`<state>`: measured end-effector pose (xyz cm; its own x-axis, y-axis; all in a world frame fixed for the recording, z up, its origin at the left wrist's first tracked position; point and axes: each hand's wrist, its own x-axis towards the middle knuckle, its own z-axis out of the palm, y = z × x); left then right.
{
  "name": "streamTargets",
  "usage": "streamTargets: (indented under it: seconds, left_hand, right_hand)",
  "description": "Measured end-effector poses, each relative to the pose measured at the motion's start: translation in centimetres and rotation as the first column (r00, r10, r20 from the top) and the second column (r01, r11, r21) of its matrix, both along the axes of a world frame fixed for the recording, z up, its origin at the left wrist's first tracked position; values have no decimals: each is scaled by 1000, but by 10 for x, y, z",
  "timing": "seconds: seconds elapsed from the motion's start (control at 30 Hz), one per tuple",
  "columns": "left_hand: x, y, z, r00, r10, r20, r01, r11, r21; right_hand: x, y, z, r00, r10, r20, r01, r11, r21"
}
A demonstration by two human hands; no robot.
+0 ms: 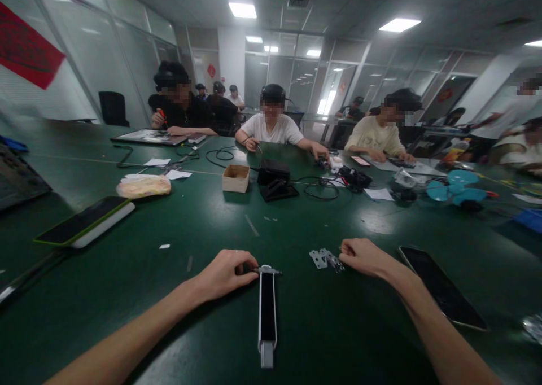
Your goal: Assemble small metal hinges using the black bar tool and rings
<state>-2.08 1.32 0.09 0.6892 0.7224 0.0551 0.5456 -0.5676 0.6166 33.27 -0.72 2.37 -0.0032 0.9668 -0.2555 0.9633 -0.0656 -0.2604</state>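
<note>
My left hand [231,271] pinches one end of a thin metal crosspiece [275,271]. This piece lies across the far end of a long, narrow bar [267,309] with a black face and white edges. A light grey block-shaped tip sticks out of the bar's near end. To the right is a small pile of flat metal brackets [319,258] with holes, and smaller shiny metal pieces [336,262] lie beside them. My right hand [362,255] is at the pile's right edge with its fingers curled closed; what they hold, if anything, is hidden.
A dark phone-like slab [442,286] lies beside my right forearm. On the left are a green-edged black device [87,221] and a plastic-wrapped packet [144,186]. Farther off stand an open box [235,180], a black stand [275,182] and blue fan blades [457,187]. Several people work across the table.
</note>
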Motion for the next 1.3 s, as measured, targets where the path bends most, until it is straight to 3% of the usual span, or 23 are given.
streamTargets:
  seconds: [0.13, 0.3, 0.47, 0.63, 0.77, 1.3]
  left_hand:
    - [1, 0, 4, 1000, -11, -16, 10, 1000, -11]
    - [2, -1, 5, 1000, -16, -23, 16, 1000, -23]
    - [3, 0, 2, 1000, -10, -6, 10, 1000, -14]
    - [2, 0, -1, 1000, -6, 7, 6, 1000, -2]
    - [3, 0, -1, 1000, -8, 4, 8, 1000, -1]
    - [3, -1, -5, 1000, 4, 14, -4, 1000, 13]
  right_hand:
    - [-13, -6, 3, 994, 99, -50, -91, 986, 143]
    - [-70, -20, -7, 917, 316, -242, -229, 916, 329]
    - [-110, -22, -24, 841, 363, -402, -178, 886, 427]
    - [-115, -20, -26, 786, 351, -509, -137, 902, 410]
    - [-114, -22, -27, 747, 371, -552, -174, 910, 377]
    - [-120, -24, -29, 741, 403, -537, -199, 896, 398]
